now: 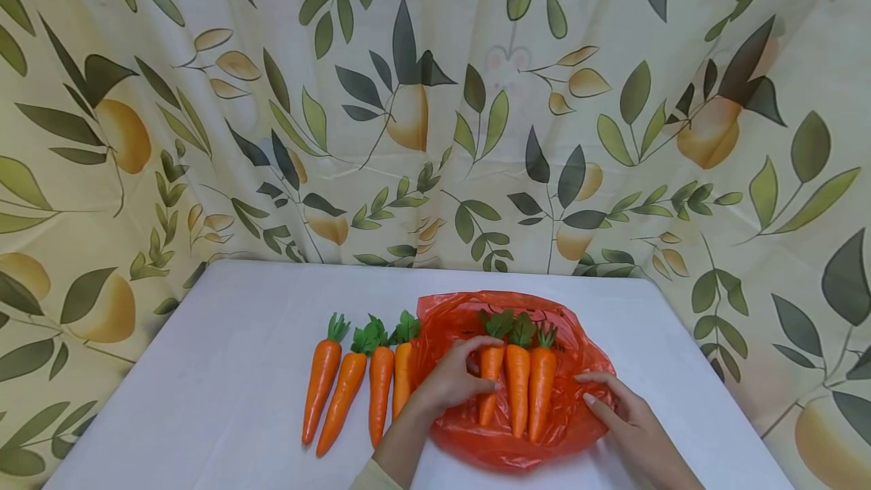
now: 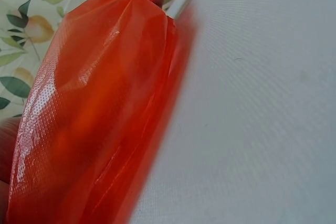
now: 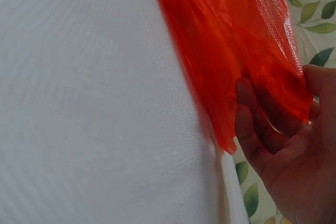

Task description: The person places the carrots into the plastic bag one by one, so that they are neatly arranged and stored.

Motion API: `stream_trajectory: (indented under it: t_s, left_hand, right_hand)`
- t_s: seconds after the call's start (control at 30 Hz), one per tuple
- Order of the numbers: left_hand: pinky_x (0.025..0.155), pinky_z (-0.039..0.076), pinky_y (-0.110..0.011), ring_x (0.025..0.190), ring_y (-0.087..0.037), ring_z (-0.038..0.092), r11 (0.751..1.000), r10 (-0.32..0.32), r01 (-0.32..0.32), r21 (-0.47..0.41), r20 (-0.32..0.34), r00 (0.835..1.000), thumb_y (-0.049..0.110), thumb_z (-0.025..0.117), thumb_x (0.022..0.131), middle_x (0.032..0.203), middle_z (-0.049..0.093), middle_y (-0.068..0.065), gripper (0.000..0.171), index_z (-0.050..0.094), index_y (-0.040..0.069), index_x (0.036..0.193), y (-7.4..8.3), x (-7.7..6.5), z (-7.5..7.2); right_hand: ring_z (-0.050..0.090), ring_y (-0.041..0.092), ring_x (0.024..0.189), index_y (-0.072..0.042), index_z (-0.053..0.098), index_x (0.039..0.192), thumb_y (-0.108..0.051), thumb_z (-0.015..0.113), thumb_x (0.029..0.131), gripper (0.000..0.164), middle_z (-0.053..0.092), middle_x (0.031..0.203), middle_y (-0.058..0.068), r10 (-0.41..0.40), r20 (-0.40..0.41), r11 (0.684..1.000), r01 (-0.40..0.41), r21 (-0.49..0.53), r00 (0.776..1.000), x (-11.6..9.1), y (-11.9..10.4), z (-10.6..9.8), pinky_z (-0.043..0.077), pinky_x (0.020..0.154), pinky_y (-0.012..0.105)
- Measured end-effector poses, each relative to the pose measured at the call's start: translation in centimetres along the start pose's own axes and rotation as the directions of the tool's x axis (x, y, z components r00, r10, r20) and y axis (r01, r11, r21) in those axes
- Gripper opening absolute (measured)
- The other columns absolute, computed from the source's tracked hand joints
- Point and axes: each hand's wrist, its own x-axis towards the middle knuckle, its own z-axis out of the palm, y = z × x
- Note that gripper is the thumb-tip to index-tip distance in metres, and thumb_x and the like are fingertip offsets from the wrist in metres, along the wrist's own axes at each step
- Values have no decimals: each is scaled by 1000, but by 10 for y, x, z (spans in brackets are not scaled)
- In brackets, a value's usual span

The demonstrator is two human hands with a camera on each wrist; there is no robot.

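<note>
A red plastic bag (image 1: pixel 578 429) lies spread with its mouth open on the table. Inside it, three orange carrots with green tops lie side by side. My left hand (image 1: pixel 449 376) reaches over the bag's left rim, thumb and fingers around the leftmost carrot (image 1: pixel 492 361) there. Beside it are the middle carrot (image 1: pixel 518 384) and the right carrot (image 1: pixel 542 388). At the bag's right edge, my right hand (image 1: pixel 629 414) pinches the thin plastic between thumb and fingers, as the right wrist view shows too. Red plastic (image 2: pixel 100 103) hides most of the left hand in the left wrist view.
Several more carrots (image 1: pixel 347 392) lie in a row on the white table (image 1: pixel 204 369), left of the bag. The rightmost of them is partly covered by the left forearm. A leaf-and-fruit patterned curtain (image 1: pixel 435 195) hangs behind the table.
</note>
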Motion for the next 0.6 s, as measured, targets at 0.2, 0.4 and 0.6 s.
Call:
stream_trajectory:
  t_s: [0.2,0.4,0.6]
  left_hand:
    - [66,47,-30,87,-22,51,1000,-18,18,-1,-12,1000,3,86,84,116,49,-7,55,68,21,133,0,0,1]
    - [67,47,-31,90,-25,51,1000,-23,23,-3,-32,999,-1,86,82,115,48,-8,56,69,22,131,1,0,2]
    - [66,50,-31,93,-25,52,999,-36,35,-9,-44,998,-4,85,81,119,47,-7,57,70,24,129,-1,0,3]
  right_hand:
    - [61,12,102,-5,58,139,-19,59,107,35,53,140,18,21,3,1000,-21,9,1000,-1,-1,0,57,82,26]
    - [62,12,102,-5,58,138,-18,58,108,33,55,137,18,2,8,1000,-3,22,1000,0,-1,0,57,83,26]
    - [61,12,103,-6,58,138,-20,59,107,33,56,136,16,3,10,1000,-3,8,1000,0,1,1,56,83,25]
